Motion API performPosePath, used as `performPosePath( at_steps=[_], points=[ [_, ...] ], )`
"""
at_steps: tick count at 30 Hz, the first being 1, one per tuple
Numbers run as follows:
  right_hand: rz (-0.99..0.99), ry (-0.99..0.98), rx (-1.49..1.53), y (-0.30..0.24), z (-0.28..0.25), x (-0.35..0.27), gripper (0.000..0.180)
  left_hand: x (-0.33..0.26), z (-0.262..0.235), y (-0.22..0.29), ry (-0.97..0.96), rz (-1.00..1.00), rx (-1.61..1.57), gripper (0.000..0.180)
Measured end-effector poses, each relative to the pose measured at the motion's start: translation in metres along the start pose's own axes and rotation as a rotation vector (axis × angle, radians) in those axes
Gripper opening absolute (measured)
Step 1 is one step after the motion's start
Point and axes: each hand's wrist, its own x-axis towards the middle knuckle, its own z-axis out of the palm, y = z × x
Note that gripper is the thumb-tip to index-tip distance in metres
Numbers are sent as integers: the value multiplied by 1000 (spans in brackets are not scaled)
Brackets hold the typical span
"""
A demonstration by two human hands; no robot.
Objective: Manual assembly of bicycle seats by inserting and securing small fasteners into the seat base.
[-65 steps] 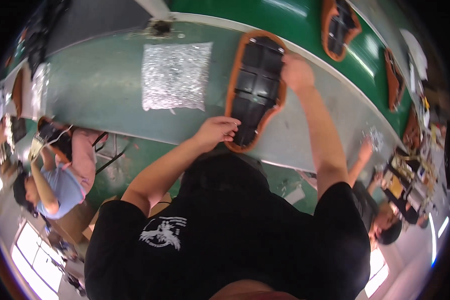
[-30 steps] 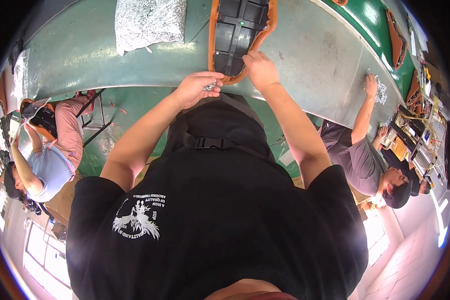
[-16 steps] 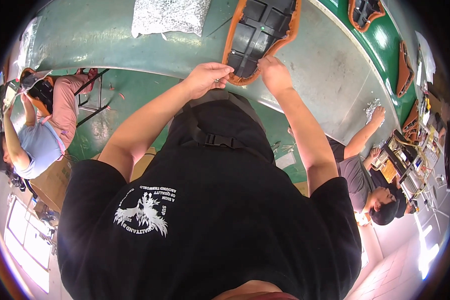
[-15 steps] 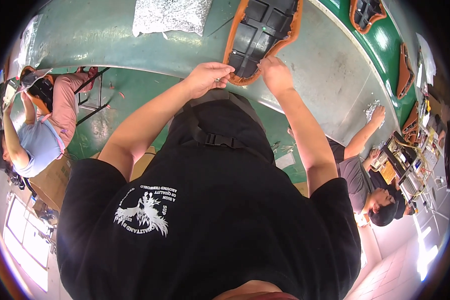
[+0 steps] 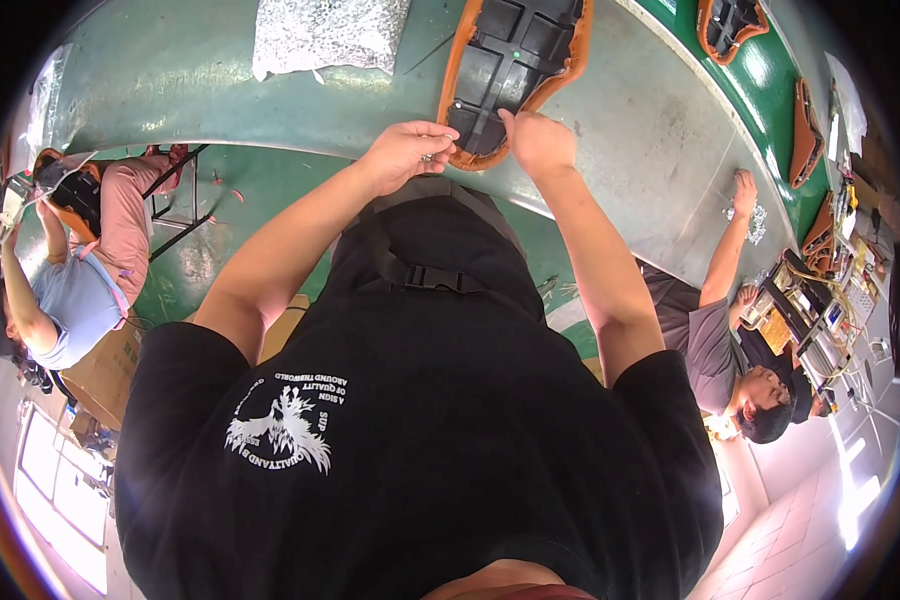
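A vehicle seat [image 5: 485,85] with a black ribbed plastic base and an orange-brown cover lies upside down on the metal table, its narrow end toward me. My left hand [image 5: 408,157] is at the left side of that end, thumb and forefinger pinched at the cover's edge. Small silvery pieces show among its curled fingers, too small to name. On the other side, my right hand [image 5: 542,143] is closed, its thumb tip over the black base near the right rim. What its curled fingers hold, if anything, is hidden.
A clear bag of small silvery parts [image 5: 328,35] lies at the table's far left. More seats [image 5: 732,28] rest on the green surface at far right. One co-worker [image 5: 715,350] reaches toward loose silvery parts [image 5: 757,223]; another, at left, handles a seat [image 5: 73,200].
My right hand has shifted slightly left and its thumb now points over the base. My view has shifted a little. The co-worker at right has moved a hand up the table.
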Motion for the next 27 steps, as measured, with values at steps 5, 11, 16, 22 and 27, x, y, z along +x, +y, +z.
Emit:
performPosePath(
  at_steps=[5, 11, 16, 22, 27],
  points=[
    [70, -59, 22, -4, -14, -4, 49, 2, -2, 0, -8, 11, 3, 26],
    [-138, 172, 240, 14, -1, -23, 12, 5, -3, 3, 13, 2, -18, 24],
    [-114, -145, 173, 23, 0, -37, 10, 5, -2, 3, -5, -11, -23, 25],
    [-118, 170, 891, -31, -12, -54, 17, 10, 4, 2, -4, -86, -64, 21],
    [-140, 324, 791, -62, -12, -41, 15, 14, 3, 4, -47, -140, -198, 17]
  ],
)
